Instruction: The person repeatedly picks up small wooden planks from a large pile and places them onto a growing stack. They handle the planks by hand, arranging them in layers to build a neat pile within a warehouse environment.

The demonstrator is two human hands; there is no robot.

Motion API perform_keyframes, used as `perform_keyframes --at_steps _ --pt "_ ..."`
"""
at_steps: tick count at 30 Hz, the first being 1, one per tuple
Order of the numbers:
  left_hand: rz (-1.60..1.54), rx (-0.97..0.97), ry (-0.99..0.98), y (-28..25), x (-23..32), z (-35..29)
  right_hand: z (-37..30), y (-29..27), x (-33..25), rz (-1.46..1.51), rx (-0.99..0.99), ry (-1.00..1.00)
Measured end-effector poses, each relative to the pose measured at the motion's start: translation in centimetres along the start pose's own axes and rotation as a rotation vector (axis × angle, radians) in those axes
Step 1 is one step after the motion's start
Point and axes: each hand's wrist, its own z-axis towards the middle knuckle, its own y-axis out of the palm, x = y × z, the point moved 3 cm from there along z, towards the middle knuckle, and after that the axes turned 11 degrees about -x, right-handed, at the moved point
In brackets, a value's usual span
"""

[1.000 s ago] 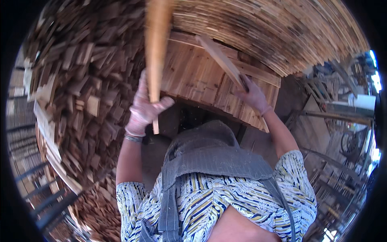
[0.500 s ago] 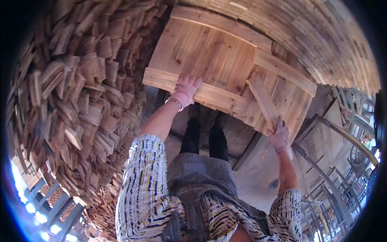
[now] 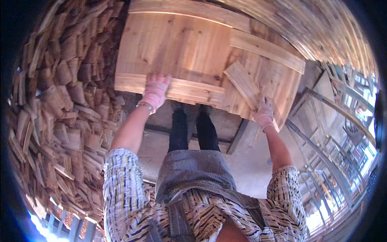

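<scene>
A wide surface of light, knotty wooden boards (image 3: 173, 46) lies across the far side in front of me. Along its near left edge runs a narrow plank (image 3: 195, 92), and my left hand (image 3: 156, 92), in a pale pink glove, rests on it with the fingers stretched over the top. To the right, a short wooden slat (image 3: 242, 82) lies slantwise on the boards. My right hand (image 3: 264, 113), gloved too, has its fingers and thumb around the near end of that slat. The slat's underside is hidden.
Two more planks lie along the far edge, a left one (image 3: 189, 11) and a right one (image 3: 268, 50). A tall heap of wood pieces (image 3: 60, 117) rises on the left. Stacked wood (image 3: 318, 28) fills the far right. Metal bars (image 3: 338, 105) stand to the right.
The boards and both hands appear further left and higher in view, as the view itself has shifted. My left hand stays on the near plank and my right hand on the slat.
</scene>
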Motion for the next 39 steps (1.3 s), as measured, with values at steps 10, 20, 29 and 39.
perform_keyframes --at_steps 10,20,29,39 --pt "-0.019 0.028 0.014 3.2 -2.1 -0.5 -3.2 -0.1 5.8 -0.238 0.098 -0.148" --pt "0.152 0.126 0.091 5.2 -0.9 -0.2 0.0 2.0 3.6 -0.363 0.037 -0.297" --pt "0.044 -0.071 0.0 2.5 0.4 0.5 -0.3 3.0 2.3 -0.312 0.005 -0.226" --pt "-1.163 -0.09 -0.059 1.7 12.3 -21.2 -10.1 -0.2 -13.3 -0.104 -0.092 -0.711"
